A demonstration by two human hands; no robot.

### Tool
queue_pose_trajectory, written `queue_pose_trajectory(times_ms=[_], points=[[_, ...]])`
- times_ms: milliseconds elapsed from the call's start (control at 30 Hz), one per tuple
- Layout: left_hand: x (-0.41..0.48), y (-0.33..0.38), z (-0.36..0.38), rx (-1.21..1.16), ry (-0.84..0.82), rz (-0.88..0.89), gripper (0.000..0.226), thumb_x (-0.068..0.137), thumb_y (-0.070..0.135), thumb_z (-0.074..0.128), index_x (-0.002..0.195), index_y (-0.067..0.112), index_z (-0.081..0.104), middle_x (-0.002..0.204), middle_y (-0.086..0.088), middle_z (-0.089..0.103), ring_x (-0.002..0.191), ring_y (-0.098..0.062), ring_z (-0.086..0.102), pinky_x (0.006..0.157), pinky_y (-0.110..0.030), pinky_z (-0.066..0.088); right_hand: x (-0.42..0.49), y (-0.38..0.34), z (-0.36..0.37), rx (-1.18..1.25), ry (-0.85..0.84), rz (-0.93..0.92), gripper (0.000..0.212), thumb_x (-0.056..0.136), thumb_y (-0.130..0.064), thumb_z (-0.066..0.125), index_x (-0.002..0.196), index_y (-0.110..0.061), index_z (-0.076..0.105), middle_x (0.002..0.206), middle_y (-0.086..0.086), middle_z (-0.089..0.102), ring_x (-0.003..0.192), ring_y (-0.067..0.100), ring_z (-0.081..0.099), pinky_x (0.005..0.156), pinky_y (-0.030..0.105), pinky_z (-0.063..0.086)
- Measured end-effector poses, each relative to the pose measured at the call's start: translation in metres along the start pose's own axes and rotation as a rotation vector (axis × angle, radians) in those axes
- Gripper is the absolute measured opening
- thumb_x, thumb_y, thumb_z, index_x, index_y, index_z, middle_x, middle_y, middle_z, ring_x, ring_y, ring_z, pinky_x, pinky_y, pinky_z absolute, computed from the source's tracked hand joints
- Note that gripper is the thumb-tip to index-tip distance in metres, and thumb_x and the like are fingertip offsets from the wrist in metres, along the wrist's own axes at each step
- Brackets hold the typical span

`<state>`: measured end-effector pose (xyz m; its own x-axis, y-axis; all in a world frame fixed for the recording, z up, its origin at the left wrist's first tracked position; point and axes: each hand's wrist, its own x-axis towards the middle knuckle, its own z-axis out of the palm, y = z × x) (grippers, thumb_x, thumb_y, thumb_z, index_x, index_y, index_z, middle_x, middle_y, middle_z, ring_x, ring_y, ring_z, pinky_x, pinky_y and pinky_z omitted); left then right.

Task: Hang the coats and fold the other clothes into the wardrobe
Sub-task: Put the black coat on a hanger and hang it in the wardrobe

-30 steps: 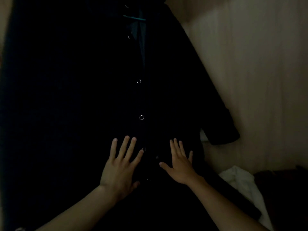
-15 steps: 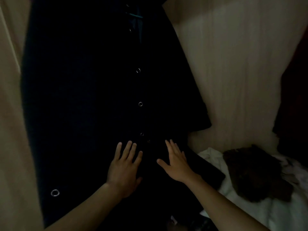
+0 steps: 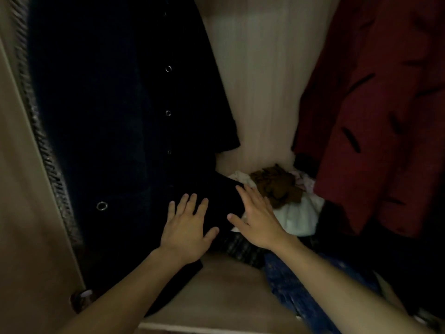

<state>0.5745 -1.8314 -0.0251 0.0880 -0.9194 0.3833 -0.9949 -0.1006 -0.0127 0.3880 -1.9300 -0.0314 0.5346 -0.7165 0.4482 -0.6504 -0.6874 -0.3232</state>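
A long black coat [image 3: 115, 121] with metal snap buttons hangs inside the wardrobe on the left. My left hand [image 3: 186, 227] lies flat on its lower front, fingers spread. My right hand [image 3: 258, 220] is flat too, fingers straight, at the coat's lower right edge beside a heap of clothes. A red coat [image 3: 385, 112] with dark toggles hangs at the right. The hangers are out of view.
On the wardrobe floor [image 3: 216, 290] lie a brown garment [image 3: 279, 186] on white cloth [image 3: 298, 218], a plaid piece [image 3: 240, 249] and blue denim [image 3: 289, 290]. The pale back wall [image 3: 262, 75] shows between the coats. A grey woven garment edge [image 3: 41, 131] hangs by the left wardrobe side [image 3: 21, 213].
Both flat hands have slid down the black coat toward its hem. The view has dropped and swung right, bringing the red coat and the floor pile into sight.
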Motion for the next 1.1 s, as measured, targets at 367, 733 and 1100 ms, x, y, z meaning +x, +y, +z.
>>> queue_pose_trajectory(times_ms=[367,733,1100], points=[[-0.066,0.075,-0.037,-0.059,0.045,0.143,0.081,0.092,0.067,0.034,0.156,0.026,0.009,0.165,-0.004,0.006,0.151,-0.025,-0.004,0.121,-0.048,-0.005,-0.148,-0.016,-0.081,-0.090,0.091,0.112,0.078,0.097,-0.060,0.039,0.157,-0.027,0.001,0.165,-0.001,-0.008,0.150,0.017,-0.013,0.122,0.050,0.000],[-0.204,0.137,-0.075,-0.135,-0.043,0.080,0.079,0.092,0.068,0.034,0.156,0.028,0.011,0.164,0.001,0.009,0.151,-0.022,0.002,0.122,-0.050,0.003,-0.297,-0.047,-0.130,-0.109,0.145,0.133,0.075,0.097,-0.061,0.036,0.157,-0.027,0.006,0.165,-0.004,-0.005,0.151,0.017,-0.010,0.122,0.048,0.004],[-0.305,0.163,-0.117,-0.214,-0.113,0.202,0.075,0.093,0.064,0.039,0.155,0.028,0.016,0.163,0.001,0.017,0.149,-0.022,0.015,0.121,-0.047,0.010,-0.412,-0.106,-0.149,-0.206,0.109,0.261,0.075,0.094,-0.063,0.039,0.156,-0.029,0.013,0.165,0.001,-0.004,0.152,0.024,-0.001,0.120,0.048,0.019]])
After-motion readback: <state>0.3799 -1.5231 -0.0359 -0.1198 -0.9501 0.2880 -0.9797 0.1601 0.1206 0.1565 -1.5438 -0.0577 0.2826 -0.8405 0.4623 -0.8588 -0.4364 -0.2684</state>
